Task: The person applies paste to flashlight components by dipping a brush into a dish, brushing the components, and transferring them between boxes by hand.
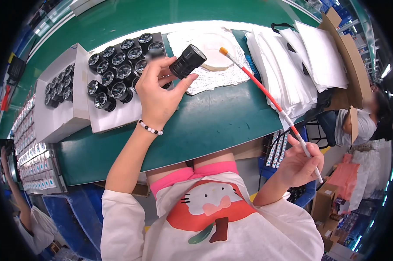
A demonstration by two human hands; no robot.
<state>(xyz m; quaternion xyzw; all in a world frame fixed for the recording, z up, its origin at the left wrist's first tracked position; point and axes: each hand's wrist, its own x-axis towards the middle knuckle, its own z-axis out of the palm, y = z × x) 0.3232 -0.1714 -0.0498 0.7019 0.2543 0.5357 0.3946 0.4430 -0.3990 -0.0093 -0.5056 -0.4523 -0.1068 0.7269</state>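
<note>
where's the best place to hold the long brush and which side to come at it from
Likely the white rear of the brush, approached from the person's right, where the right hand holds it. It is long and thin, slanting so that end lies nearest that hand, while the bristles point away; fingers there stay clear of them.

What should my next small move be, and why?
Probably ease the brush slightly toward the black cylinder: your right hand holds the brush with its bristles apart from the cylinder, while your left hand holds the cylinder tilted, upper end toward the bristles.
</note>
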